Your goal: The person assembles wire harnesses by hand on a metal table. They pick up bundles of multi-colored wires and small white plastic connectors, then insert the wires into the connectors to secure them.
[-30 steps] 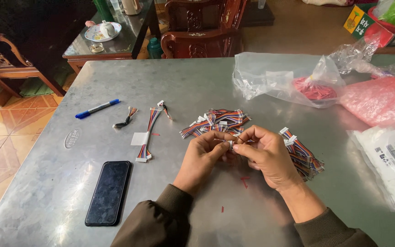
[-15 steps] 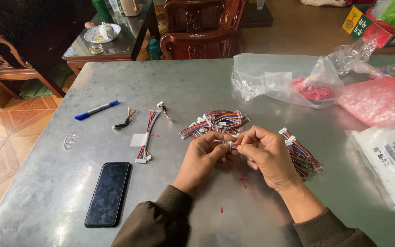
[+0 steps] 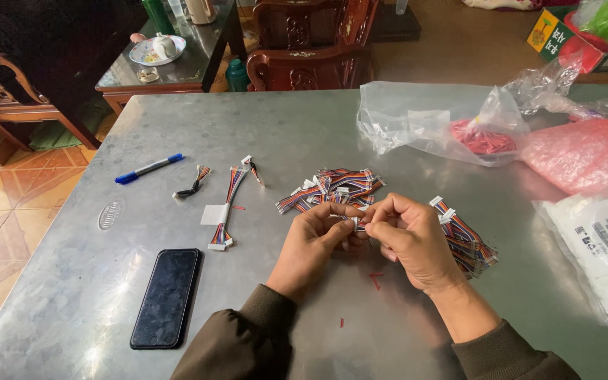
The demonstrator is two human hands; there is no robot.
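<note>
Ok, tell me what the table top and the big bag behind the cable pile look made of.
Table top: looks like brushed sheet metal, grey, with soft glare and dull reflections. Bag: thin clear plastic film, crinkled and glossy; red pieces inside show through.

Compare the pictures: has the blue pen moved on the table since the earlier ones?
No. The blue pen lies at the same spot, left of the small black-wrapped wire bundle and above the phone.
</note>
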